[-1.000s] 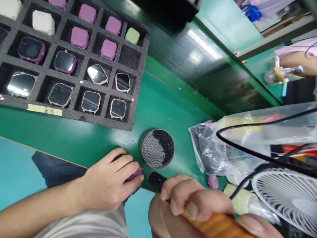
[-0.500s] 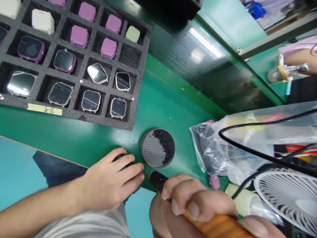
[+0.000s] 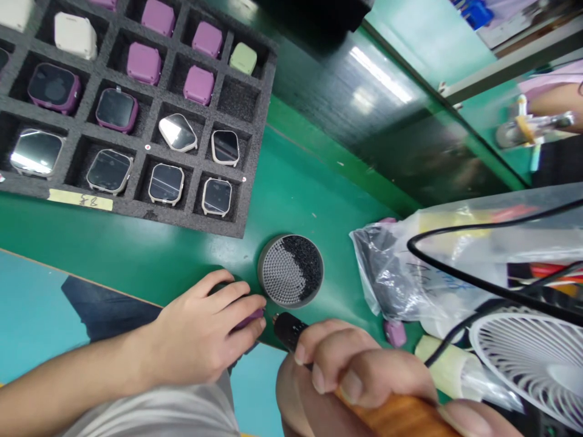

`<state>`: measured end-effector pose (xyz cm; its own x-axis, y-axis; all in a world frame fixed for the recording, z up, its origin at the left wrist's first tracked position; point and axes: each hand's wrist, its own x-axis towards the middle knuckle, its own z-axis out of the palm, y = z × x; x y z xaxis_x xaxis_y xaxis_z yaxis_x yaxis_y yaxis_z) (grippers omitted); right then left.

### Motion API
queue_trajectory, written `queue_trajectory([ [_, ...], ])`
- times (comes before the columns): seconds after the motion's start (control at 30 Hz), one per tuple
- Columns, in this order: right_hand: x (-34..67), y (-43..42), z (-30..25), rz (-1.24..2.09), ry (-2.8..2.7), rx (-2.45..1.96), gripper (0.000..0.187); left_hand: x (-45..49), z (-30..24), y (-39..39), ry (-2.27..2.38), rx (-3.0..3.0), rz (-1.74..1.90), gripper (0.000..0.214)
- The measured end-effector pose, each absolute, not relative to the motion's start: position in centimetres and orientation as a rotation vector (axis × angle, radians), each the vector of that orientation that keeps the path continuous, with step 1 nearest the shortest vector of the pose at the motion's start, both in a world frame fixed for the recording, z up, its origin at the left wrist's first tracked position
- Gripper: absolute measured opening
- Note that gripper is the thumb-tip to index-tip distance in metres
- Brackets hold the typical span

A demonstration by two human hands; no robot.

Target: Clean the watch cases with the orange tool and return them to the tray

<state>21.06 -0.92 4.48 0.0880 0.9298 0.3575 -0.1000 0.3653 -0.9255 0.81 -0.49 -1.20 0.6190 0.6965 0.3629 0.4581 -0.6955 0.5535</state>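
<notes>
My left hand (image 3: 207, 328) curls over a purple watch case (image 3: 249, 320) at the table's front edge. Most of the case is hidden under the fingers; a purple strip shows between them. My right hand (image 3: 359, 370) is wrapped round an electric screwdriver (image 3: 289, 331) with a black nose and an orange-brown, wood-look grip. Its metal tip points left, just short of my left fingertips. Beyond both hands stands a round grey dish (image 3: 282, 273) of small holes, its right part covered with tiny black screws.
A dark foam tray (image 3: 191, 226) with watches and purple, white and green cases lies at upper left. On the right are a plastic bag (image 3: 387, 267), a black cable (image 3: 460, 276), a purple case (image 3: 394, 332) and a white fan (image 3: 523, 358). Another person's arm (image 3: 558, 109) shows far right.
A little more of the purple case shows between my left fingers. The screwdriver has barely shifted, and the whole view has moved slightly.
</notes>
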Motion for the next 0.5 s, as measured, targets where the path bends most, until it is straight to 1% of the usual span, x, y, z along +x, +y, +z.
queue_trajectory([
  [0.13, 21.4, -1.4, 4.0, 0.945, -1.194, -0.902, 0.037, 0.8, -1.3, -0.5, 0.924, 2.43, 0.807, 0.027],
  [0.37, 25.7, -3.1, 2.7, 1.22, -1.271, -1.029, 0.042, 1.0, -1.3, -0.7, 0.977, 2.397, 0.823, 0.027],
  [0.5, 27.2, -2.9, 3.4, 1.377, -1.371, -1.027, 0.053, 1.0, -1.4, -0.8, 0.981, 2.38, 0.853, 0.028],
])
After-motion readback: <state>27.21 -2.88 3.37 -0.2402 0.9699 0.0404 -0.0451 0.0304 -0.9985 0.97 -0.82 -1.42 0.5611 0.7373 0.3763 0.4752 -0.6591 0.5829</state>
